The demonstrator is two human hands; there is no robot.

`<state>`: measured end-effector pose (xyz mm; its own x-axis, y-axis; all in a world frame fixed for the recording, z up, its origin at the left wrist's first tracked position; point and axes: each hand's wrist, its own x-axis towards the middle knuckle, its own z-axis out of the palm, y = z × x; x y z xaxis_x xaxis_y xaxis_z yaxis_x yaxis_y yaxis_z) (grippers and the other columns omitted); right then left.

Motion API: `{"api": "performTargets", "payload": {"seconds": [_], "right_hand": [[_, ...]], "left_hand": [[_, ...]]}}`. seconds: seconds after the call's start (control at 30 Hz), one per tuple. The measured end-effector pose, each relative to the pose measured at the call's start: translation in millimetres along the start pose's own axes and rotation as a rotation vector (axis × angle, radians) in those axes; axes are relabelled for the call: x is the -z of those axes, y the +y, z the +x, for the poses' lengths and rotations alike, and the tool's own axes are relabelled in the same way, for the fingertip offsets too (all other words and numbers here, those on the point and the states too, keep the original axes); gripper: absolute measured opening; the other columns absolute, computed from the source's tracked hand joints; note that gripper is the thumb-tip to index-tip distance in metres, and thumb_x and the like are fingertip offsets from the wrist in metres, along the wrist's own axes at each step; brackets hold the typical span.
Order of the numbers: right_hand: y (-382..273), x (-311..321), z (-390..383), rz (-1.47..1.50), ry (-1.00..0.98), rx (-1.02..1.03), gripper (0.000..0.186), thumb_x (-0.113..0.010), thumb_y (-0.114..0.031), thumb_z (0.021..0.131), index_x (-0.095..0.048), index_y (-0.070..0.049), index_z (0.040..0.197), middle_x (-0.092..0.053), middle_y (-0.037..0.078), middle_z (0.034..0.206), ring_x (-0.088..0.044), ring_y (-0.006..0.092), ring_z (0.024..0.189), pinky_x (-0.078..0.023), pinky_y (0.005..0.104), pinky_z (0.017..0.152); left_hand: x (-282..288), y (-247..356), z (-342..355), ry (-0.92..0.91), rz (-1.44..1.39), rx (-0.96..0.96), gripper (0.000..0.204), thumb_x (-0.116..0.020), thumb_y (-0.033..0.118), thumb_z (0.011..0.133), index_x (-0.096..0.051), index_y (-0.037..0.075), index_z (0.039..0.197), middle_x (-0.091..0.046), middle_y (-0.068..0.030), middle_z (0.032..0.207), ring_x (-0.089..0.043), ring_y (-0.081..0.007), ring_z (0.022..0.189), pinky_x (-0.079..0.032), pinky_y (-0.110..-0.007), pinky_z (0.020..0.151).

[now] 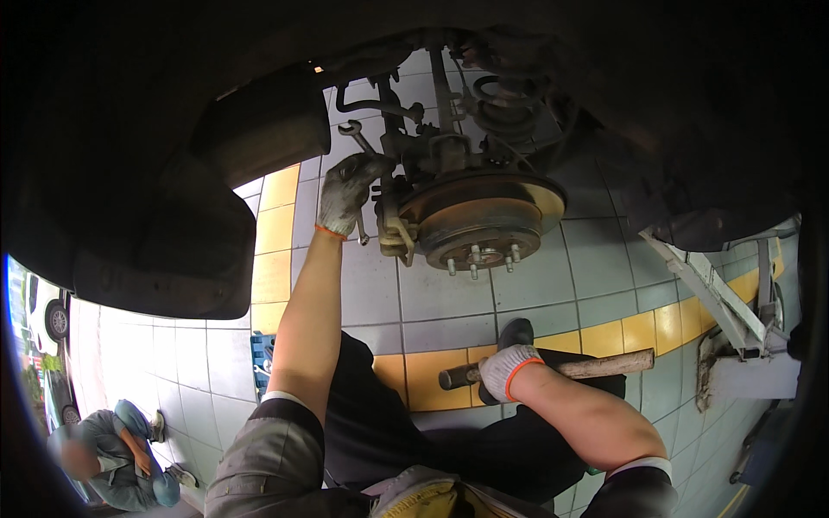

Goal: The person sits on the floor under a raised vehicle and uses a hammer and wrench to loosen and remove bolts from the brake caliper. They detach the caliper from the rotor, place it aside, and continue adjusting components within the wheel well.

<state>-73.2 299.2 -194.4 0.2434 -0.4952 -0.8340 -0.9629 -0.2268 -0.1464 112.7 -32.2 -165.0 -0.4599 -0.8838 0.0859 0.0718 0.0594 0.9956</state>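
Observation:
My left hand (pixel 344 192), in a grey-stained knit glove with an orange cuff, is closed round an open-end wrench (pixel 356 135) beside the brake caliper (pixel 395 226). A second wrench end (pixel 363 238) pokes out below that hand; whether it belongs to the same wrench is hidden. To the right of the caliper is the rusty brake disc (pixel 475 211) with bare wheel studs (pixel 474 255). Lower down, over my lap, my right hand (pixel 511 371), gloved too, grips a hammer (pixel 604 364) close to its head, the wooden handle pointing right.
A coil spring (pixel 505 108) and suspension arms are above the disc. Dark bodywork (pixel 164 259) hangs at the left. On the tiled floor are a blue tool case (pixel 262 350) and, at right, a white lift arm (pixel 708 285). Someone crouches (pixel 121 457) at lower left.

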Motion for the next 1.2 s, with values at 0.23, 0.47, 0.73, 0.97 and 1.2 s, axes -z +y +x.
{"api": "performTargets", "payload": {"seconds": [0.23,0.47,0.73,0.97,1.2], "right_hand": [[-3,-2,5,0.06,0.019,-0.079,0.032,-0.058,-0.022,0.098,-0.076,-0.011,0.122,-0.076,0.011,0.123,-0.073,0.0317,0.114,-0.058,0.0495,0.091],[0,0,4,0.064,0.022,-0.055,0.036,-0.057,-0.021,0.095,-0.069,-0.005,0.125,-0.077,0.015,0.117,-0.074,0.0344,0.108,-0.058,0.0489,0.089],[3,5,1,0.062,-0.004,-0.06,0.032,-0.062,-0.018,0.095,-0.075,-0.007,0.121,-0.077,0.012,0.121,-0.074,0.0328,0.112,-0.059,0.0489,0.089],[21,23,1,0.167,-0.012,-0.079,0.039,-0.065,-0.026,0.095,-0.07,-0.003,0.125,-0.075,0.018,0.12,-0.071,0.0373,0.112,-0.057,0.0455,0.094],[23,50,-28,0.486,0.281,-0.072,0.049,-0.062,-0.042,0.1,-0.061,0.003,0.121,-0.071,0.029,0.107,-0.067,0.0471,0.107,-0.051,0.0514,0.092]], "left_hand": [[-1,-29,11,-0.026,-0.124,-0.175,0.021,-0.065,0.01,0.097,-0.071,0.004,0.116,-0.075,-0.0042,0.11,-0.064,-0.0073,0.084,-0.041,-0.021,0.062],[-10,-2,-5,0.122,0.288,-0.167,0.031,-0.069,0.028,0.1,-0.074,0.002,0.114,-0.077,-0.0064,0.101,-0.068,-0.0153,0.089,-0.054,-0.032,0.081],[-10,5,-11,0.083,0.302,-0.219,0.038,-0.068,0.032,0.101,-0.072,0.0,0.12,-0.077,-0.0071,0.101,-0.068,-0.0159,0.087,-0.054,-0.03,0.079],[-3,-9,-10,0.069,0.073,-0.049,0.036,-0.07,0.027,0.099,-0.07,-0.001,0.123,-0.075,-0.0048,0.101,-0.063,-0.0104,0.082,-0.048,-0.024,0.069],[0,-25,-14,-0.019,0.072,-0.053,0.033,-0.058,0.005,0.098,-0.073,0.009,0.127,-0.069,-0.0155,0.131,-0.068,-0.0245,0.111,-0.057,-0.034,0.092]]}}
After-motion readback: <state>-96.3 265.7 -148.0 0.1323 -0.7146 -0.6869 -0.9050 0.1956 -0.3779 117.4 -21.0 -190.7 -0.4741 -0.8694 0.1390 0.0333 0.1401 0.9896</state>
